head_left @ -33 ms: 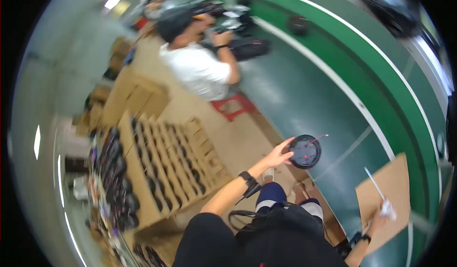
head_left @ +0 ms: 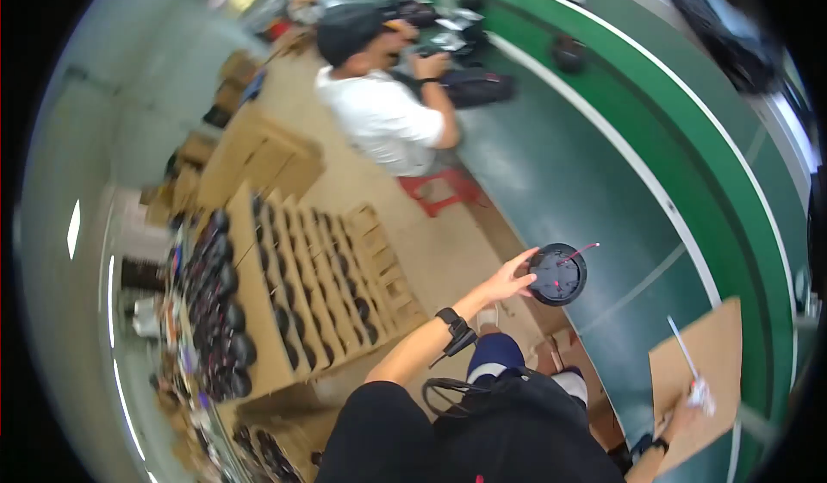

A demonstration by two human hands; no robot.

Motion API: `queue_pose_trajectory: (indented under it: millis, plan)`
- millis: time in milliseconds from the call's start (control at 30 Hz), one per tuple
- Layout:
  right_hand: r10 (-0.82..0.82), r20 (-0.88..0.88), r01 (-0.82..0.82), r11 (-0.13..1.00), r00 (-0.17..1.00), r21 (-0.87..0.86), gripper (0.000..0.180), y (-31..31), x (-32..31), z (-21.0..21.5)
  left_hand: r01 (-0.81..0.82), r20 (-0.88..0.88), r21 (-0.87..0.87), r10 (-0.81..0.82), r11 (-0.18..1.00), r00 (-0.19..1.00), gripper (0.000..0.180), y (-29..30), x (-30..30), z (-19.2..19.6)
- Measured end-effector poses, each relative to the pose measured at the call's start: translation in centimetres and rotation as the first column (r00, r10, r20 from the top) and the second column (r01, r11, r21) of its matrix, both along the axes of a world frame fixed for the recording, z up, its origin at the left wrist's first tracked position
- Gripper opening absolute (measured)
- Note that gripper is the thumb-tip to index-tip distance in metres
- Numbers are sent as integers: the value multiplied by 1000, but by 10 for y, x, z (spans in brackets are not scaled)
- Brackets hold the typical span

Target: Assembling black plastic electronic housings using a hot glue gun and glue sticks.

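My left hand point(head_left: 511, 278), reaching out over the edge of the green bench, grips the rim of a round black plastic housing point(head_left: 558, 278). A thin red wire point(head_left: 579, 254) sticks up from the housing's face. Farther right, my right hand point(head_left: 683, 417) is closed over a cardboard sheet point(head_left: 722, 345) on the bench. From its fingers come a slim white rod point(head_left: 683, 345) and a crumpled white and reddish bit point(head_left: 701, 396). Whether these are one thing, I cannot make out.
A green conveyor belt point(head_left: 663, 108) runs along the bench point(head_left: 620, 263). Ahead, a person in a white shirt point(head_left: 379, 121) works by a red stool point(head_left: 444, 192). At left stands a cardboard divider box point(head_left: 258, 311) with several rows of black round parts; more black parts point(head_left: 226, 311) are heaped beside it.
The whole view has shifted a little, so the surroundings sit farther right. Both hands keep the same hold.
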State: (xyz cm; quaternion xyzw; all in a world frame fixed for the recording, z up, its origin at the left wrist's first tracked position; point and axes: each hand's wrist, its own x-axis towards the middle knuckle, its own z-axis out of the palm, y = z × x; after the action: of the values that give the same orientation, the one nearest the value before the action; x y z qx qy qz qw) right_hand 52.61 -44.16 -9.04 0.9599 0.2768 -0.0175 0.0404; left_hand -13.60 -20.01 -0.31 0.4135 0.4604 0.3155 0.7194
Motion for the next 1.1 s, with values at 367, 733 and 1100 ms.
queue_pose_trajectory:
  millis: [367, 733, 1100]
  plan:
    - [637, 383, -675, 737, 669, -46, 25, 14, -194, 86, -890, -79, 126, 899, 438, 431, 72, -274, -293, 173]
    - [727, -320, -532, 672, 607, 515, 24, 103, -360, -27, -889, 2, 167, 902, -427, -433, 57, -595, -388, 202]
    - [665, -660, -449, 737, 349, 505, 16, 158, -470, 49, -798, 114, 82, 801, -598, -588, 57, -609, -437, 150]
